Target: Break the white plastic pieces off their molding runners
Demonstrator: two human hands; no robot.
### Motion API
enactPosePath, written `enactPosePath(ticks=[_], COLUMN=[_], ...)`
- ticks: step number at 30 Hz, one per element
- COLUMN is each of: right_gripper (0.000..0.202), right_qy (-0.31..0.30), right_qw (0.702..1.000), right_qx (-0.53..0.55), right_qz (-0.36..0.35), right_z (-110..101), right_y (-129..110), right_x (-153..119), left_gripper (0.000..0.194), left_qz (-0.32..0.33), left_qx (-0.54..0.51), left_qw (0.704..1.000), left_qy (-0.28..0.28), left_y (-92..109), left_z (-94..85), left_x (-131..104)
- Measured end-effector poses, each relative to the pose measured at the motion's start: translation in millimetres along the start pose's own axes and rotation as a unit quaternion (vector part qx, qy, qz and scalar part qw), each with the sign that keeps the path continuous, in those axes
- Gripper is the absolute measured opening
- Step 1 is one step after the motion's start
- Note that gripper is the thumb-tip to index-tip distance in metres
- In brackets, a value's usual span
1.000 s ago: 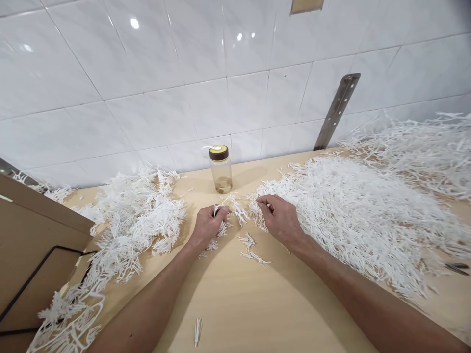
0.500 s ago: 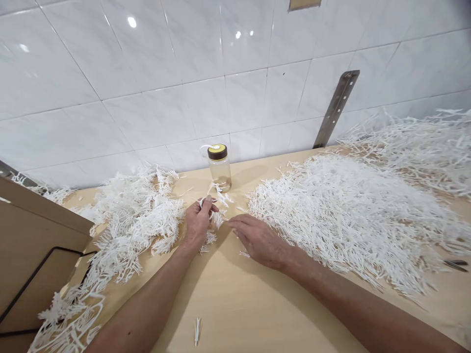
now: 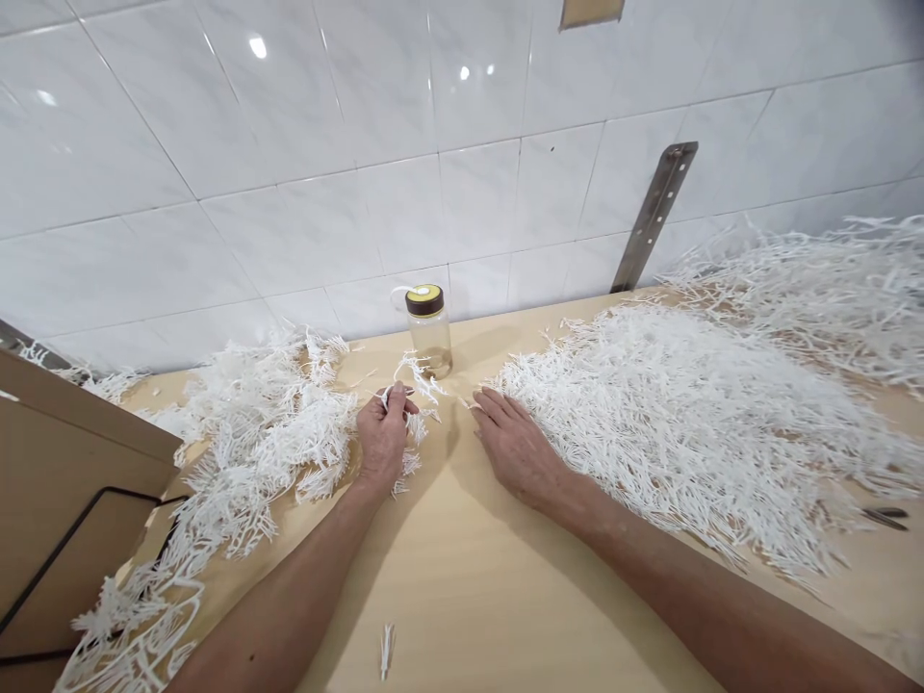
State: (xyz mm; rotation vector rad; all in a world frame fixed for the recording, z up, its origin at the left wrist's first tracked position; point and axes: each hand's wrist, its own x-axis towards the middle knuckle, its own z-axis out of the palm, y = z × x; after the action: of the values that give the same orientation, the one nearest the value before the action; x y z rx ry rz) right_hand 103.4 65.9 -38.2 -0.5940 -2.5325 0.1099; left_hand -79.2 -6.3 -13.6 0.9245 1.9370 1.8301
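Note:
My left hand (image 3: pixel 384 428) is closed, thumb against fingers, around a white branched plastic sprig (image 3: pixel 420 371) whose thin twigs stick out beyond the fingertips. Just right of it, my right hand (image 3: pixel 516 445) lies palm down with fingers stretched out at the near left edge of a large heap of small white sprigs (image 3: pixel 693 414). A tiny white piece (image 3: pixel 463 401) shows by its fingertips; whether they touch it I cannot tell. Beside my left hand spreads a looser pile of white branched pieces (image 3: pixel 274 433).
A clear bottle (image 3: pixel 431 342) with a dark and yellow lid stands behind my hands. Against the tiled wall leans a perforated metal strip (image 3: pixel 655 217). At left is a cardboard box (image 3: pixel 79 491). A lone sprig (image 3: pixel 387 652) lies near the front; a dark tool (image 3: pixel 886 518) lies far right.
My right hand has moved right, away from my left hand, to the edge of the large heap, and its fingers now lie flatter. My left hand has shifted slightly left, still holding the sprig.

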Motion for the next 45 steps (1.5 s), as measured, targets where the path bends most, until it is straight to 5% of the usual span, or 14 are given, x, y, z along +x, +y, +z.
enactPosePath(ticks=[11,20,26,29,33,40,45], right_gripper=[0.044,0.039,0.024,0.021,0.020,0.016,0.016], right_qy=[-0.085,0.018,0.021,0.020,0.041,0.143,0.128], right_qw=[0.987,0.992,0.991,0.979,0.972,0.943,0.919], right_qx=[0.030,-0.084,0.069,0.156,0.212,0.272,0.327], right_qz=[-0.130,0.087,-0.109,-0.133,-0.089,0.131,0.181], right_z=[11,11,-2,-3,-1,3,3], right_y=[-24,-7,-43,-57,-54,-15,-5], right_x=[16,9,-9,-13,-11,0,2], left_gripper=[0.043,0.040,0.038,0.037,0.038,0.046,0.048], left_qz=[-0.003,-0.016,-0.018,-0.015,-0.041,-0.091,-0.123], left_qx=[-0.022,-0.036,-0.059,-0.075,-0.084,-0.062,-0.069], left_qw=[1.000,0.999,0.998,0.997,0.995,0.981,0.965], left_qy=[0.007,-0.019,-0.007,-0.010,-0.034,-0.161,-0.221], left_y=[4,3,0,-2,1,16,20], left_z=[1.5,0.9,0.3,0.7,1.7,3.1,4.4], left_x=[-2,-4,2,3,1,-9,-13])
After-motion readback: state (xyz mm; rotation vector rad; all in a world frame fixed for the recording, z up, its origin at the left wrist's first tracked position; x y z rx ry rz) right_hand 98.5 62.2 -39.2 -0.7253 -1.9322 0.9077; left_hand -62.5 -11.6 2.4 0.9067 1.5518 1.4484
